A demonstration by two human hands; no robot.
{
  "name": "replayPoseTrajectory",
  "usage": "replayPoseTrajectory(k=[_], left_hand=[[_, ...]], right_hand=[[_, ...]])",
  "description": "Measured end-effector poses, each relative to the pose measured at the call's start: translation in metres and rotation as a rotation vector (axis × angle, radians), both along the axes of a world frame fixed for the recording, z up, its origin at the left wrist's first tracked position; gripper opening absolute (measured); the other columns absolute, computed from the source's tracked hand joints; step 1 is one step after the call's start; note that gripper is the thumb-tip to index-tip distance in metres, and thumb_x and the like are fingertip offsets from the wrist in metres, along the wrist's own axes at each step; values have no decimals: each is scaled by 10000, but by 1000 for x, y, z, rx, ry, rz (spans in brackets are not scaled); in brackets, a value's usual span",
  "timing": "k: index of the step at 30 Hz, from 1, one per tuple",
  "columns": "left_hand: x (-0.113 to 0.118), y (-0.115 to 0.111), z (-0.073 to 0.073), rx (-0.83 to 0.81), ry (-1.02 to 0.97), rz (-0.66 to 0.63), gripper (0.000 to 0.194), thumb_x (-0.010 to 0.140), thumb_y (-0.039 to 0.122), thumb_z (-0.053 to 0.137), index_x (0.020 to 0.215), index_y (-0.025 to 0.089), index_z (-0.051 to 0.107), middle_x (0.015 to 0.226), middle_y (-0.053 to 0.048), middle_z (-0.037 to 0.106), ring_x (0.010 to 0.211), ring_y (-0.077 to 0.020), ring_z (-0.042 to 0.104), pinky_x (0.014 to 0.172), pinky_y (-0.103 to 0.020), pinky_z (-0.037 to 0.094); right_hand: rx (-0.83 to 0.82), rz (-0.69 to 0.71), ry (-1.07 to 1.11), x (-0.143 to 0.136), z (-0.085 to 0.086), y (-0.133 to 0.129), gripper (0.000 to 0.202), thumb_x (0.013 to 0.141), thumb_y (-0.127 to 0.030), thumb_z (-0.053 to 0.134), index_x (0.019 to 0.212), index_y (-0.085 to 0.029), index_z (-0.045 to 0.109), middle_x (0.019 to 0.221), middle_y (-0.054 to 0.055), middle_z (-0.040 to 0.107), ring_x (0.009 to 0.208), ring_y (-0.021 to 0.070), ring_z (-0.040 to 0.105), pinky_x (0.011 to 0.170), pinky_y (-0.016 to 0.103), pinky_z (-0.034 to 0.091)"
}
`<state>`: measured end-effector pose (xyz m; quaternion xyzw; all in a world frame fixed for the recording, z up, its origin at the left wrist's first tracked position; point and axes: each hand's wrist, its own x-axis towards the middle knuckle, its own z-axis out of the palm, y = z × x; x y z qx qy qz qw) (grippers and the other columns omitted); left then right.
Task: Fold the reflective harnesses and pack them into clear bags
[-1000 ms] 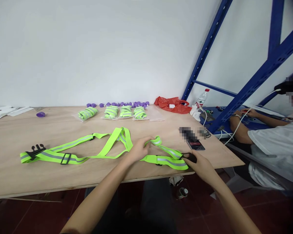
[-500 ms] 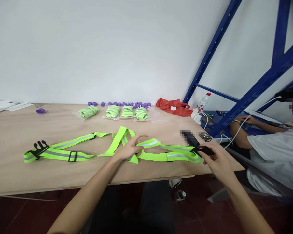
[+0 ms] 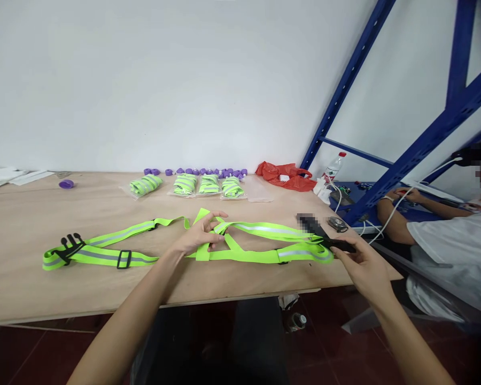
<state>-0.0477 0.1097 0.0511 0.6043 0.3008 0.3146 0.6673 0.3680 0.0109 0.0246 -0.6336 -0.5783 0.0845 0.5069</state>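
Note:
A neon-green strap harness (image 3: pixel 260 256) with grey reflective stripes stretches across the wooden table (image 3: pixel 104 294). My left hand (image 3: pixel 198 235) is at its middle, fingers apart around a strap; the palm side is partly hidden. At the right end, my right hand (image 3: pixel 358 256) grips the black buckle (image 3: pixel 340 245) between thumb and fingers. Another black buckle (image 3: pixel 68 248) with prongs lies at the left end, near a black slider (image 3: pixel 124 259). Just behind the right end of the harness is a dark object (image 3: pixel 312 224), partly blurred.
Several bagged green strap bundles (image 3: pixel 184 184) and purple rolls (image 3: pixel 224 172) lie near the wall. A red plastic bag (image 3: pixel 284 176), a bottle (image 3: pixel 334 166) and a blue metal frame (image 3: pixel 353 69) are at the right. Beyond it sits another person (image 3: pixel 449 230).
My left hand has moved left and slightly up, and the middle straps lie straighter. My right hand has shifted slightly right with the buckle.

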Motion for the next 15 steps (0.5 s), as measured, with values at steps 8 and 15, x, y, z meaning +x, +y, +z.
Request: replayPoseTrajectory(k=[8,15], left_hand=[[4,15,22,646,538,216,364,842,214,486,1182,200,616,1135,-52,673,996,-234,632,908,-365,498],[47,13,4,1012,639,530,384,883,160,480,1254,161,578,1318,-146,593,1248,-300,529,1054,-449,422]], right_hand=[[102,51,-60,1,11,-5,259,799,-487,702,887,-247,741,1039,84,731,1027,299,683,969,500,528],[-4,-49,127,-19,10,0,381,735,-506,742,991,-224,735,857,61,757,561,222,676,538,379,585]])
